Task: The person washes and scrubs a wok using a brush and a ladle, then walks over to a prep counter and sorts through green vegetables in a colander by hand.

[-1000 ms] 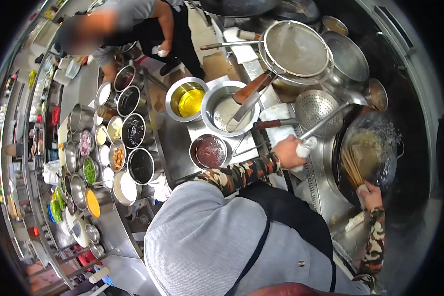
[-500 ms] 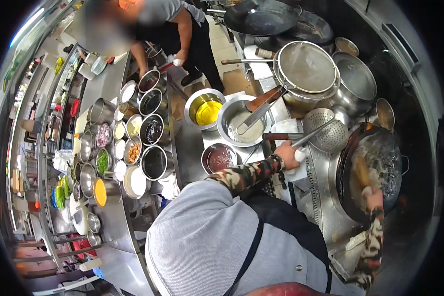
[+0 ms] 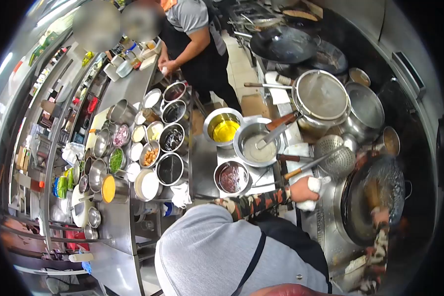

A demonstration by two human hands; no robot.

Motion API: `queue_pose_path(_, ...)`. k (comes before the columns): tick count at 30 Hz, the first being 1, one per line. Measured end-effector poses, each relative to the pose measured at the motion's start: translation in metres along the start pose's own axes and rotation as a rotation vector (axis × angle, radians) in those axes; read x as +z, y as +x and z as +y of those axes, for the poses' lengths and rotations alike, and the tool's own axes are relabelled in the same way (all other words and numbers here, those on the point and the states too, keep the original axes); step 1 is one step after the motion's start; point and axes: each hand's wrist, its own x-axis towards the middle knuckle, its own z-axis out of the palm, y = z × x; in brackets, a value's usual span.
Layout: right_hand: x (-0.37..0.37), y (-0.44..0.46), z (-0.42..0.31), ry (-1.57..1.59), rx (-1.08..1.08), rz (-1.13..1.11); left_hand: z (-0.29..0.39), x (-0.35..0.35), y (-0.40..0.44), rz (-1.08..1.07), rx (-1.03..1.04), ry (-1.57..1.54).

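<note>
My left hand is closed on a folded white cloth over the stove edge. Just above it lies a ladle handle with a wooden end, apart from my fingers, its metal shaft crossing a perforated strainer. At the right, my right hand is wrapped round a bamboo brush, which is blurred, with its bristles down in a large dark wok. Water splashes up the wok's far side.
Pots of yellow oil, pale liquid and dark red liquid stand left of the strainer. A round sieve rests on a pot. Several sauce and ingredient containers line the left counter. Another person stands at the top.
The view has shifted, so the pots appear lower and further right. My left hand has let go of the ladle and grips the cloth. The brush has moved within the wok. The other person's hands have come together.
</note>
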Motion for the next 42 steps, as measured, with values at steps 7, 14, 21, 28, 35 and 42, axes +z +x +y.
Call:
queue_pose_path(7,-0.117,-0.076,-0.205,0.113,1.119,0.017,0.017,-0.042,-0.036,0.039,-0.164,-0.374)
queue_pose_path(14,-0.040,-0.007,-0.081,0.064,1.309,0.267,0.059,-0.023,-0.032,-0.082,-0.098,-0.293)
queue_pose_path(21,-0.060,-0.075,-0.144,0.165,0.995,0.129,-0.013,-0.084,-0.072,-0.199,0.545,0.457)
queue_pose_path(28,-0.096,-0.015,-0.128,0.077,1.239,0.304,0.041,-0.007,-0.045,-0.310,-0.635,-1.181)
queue_pose_path(35,-0.052,-0.048,-0.184,0.205,1.100,0.120,-0.011,0.066,0.008,-0.296,-0.824,-1.006)
queue_pose_path(42,-0.036,-0.032,-0.076,-0.129,1.616,-0.018,-0.028,0.162,0.066,-0.405,-0.697,-0.621)
